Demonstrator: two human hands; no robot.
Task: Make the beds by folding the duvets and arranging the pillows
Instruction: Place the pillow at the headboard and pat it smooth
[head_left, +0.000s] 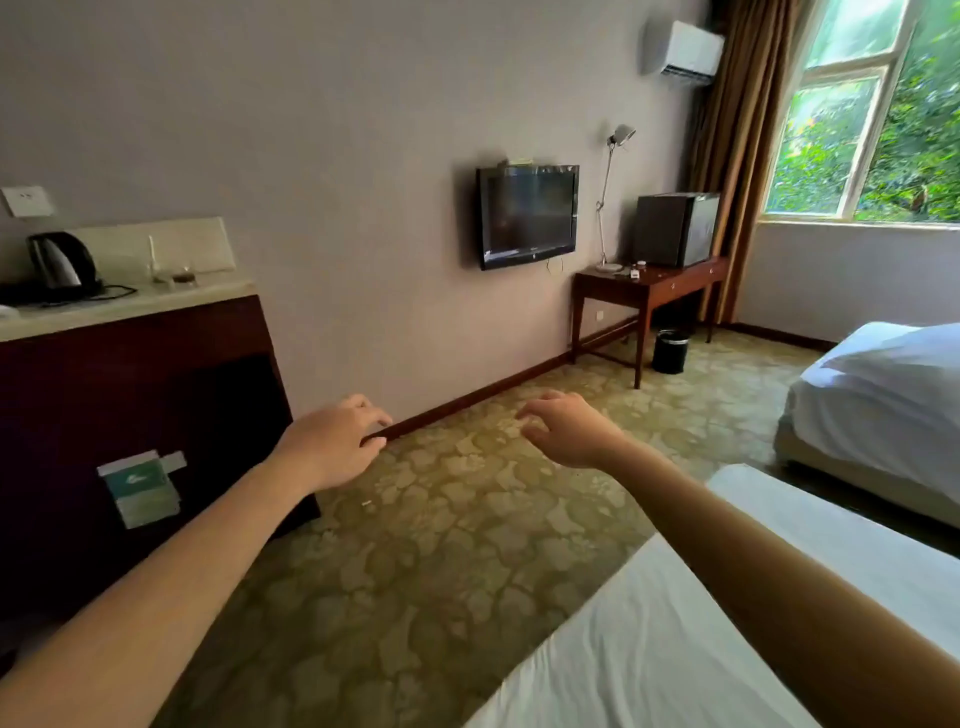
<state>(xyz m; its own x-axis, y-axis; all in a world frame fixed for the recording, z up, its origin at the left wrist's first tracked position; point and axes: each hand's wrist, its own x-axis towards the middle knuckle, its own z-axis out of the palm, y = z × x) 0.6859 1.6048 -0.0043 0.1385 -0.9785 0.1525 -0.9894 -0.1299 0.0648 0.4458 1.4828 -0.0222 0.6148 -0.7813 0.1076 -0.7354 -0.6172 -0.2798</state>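
Both hands hold nothing in our head view. Left hand (337, 447) & right hand (563, 431) reach out in front of us, palms down, fingers loosely curled & a bit spread, hovering over the carpet (441, 571).

We use the near bed (649, 649) as ref. Its white sheet lies flat at lower right, w/ our right forearm crossing above it. Right hand is just past the near bed's left edge; left hand is further left, well apart from it.

Beyond the near bed, to the right across a gap, is the far bed (810, 447) w/ white bedding (893, 374) heaped on top; we can't tell duvet from pillow there.

Straight beyond the near bed, against the wall, stands a wooden desk (649, 291) w/ a lamp (608, 192) & a black box-shaped unit (675, 228) on it, and a black bin (670, 351) under it. A TV (528, 215) hangs on the wall across the carpet from the near bed. Far left of the near bed is a dark cabinet (130, 415) w/ a kettle (60, 262) on top. The window (872, 114) is far right, beyond both beds.
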